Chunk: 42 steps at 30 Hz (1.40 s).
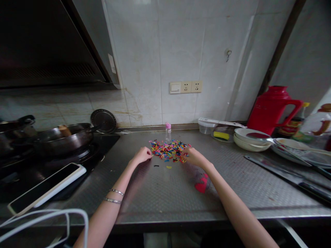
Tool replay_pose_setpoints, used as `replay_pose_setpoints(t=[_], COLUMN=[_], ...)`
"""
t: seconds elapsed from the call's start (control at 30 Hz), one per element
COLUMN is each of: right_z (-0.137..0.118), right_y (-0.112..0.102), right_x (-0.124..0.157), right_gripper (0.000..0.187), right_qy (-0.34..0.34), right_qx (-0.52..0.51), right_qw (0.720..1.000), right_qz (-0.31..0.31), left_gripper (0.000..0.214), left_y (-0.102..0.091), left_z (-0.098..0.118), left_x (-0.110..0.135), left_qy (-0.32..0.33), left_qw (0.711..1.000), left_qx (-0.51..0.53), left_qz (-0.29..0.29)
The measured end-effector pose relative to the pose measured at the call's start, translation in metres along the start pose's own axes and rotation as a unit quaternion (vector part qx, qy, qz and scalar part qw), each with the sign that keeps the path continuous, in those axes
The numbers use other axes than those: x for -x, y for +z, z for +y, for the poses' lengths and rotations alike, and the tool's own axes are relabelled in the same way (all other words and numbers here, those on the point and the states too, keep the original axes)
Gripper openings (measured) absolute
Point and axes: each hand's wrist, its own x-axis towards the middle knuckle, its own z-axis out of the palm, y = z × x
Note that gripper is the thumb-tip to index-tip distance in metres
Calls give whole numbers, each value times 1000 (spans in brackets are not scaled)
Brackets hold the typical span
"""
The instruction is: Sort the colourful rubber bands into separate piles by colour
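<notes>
A heap of small multicoloured rubber bands (168,148) is spread over the metal countertop. Behind it stands a small clear bottle (168,132) with a pink top. My left hand (142,155) is at the heap's left edge, thumb and fingertips pinched together; whatever they hold is too small to make out. At the right edge, my right hand (192,156) has its fingers curled down among the bands, and what lies between the fingertips is hidden. A black band (156,166) and a yellow band (169,167) lie apart, nearer me.
On the left are a phone-like device (46,187) with white cables and a pan (64,137) on the stove. To the right stand stacked bowls (250,139), a knife (284,175), a yellow sponge (221,135) and a red thermos (270,108). A red-and-grey patch (201,182) shows below my right forearm.
</notes>
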Motion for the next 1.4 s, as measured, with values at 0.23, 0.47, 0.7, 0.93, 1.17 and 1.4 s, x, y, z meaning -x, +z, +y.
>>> replay_pose_setpoints(t=[0.23, 0.47, 0.7, 0.93, 1.17, 1.4], right_z=[0, 5, 9, 9, 18, 19], right_y=[-2, -1, -2, -1, 7, 6], right_x=[1, 3, 4, 3, 1, 0], right_gripper=[22, 27, 23, 18, 16, 13], right_qy=[-4, 22, 48, 90, 77, 83], right_qx=[5, -12, -3, -1, -2, -2], right_qw=[1000, 999, 994, 992, 994, 995], right_qz=[11, -44, -98, -93, -78, -58], left_gripper=[20, 17, 20, 25, 32, 29], left_y=[2, 30, 37, 32, 21, 13], left_z=[26, 71, 71, 72, 70, 63], left_x=[4, 19, 21, 22, 21, 15], left_qy=[79, 177, 171, 171, 158, 138], left_qw=[995, 975, 977, 976, 971, 969], left_qx=[67, 85, 51, 54, 117, 172], left_qz=[8, -106, -116, -126, -137, -111])
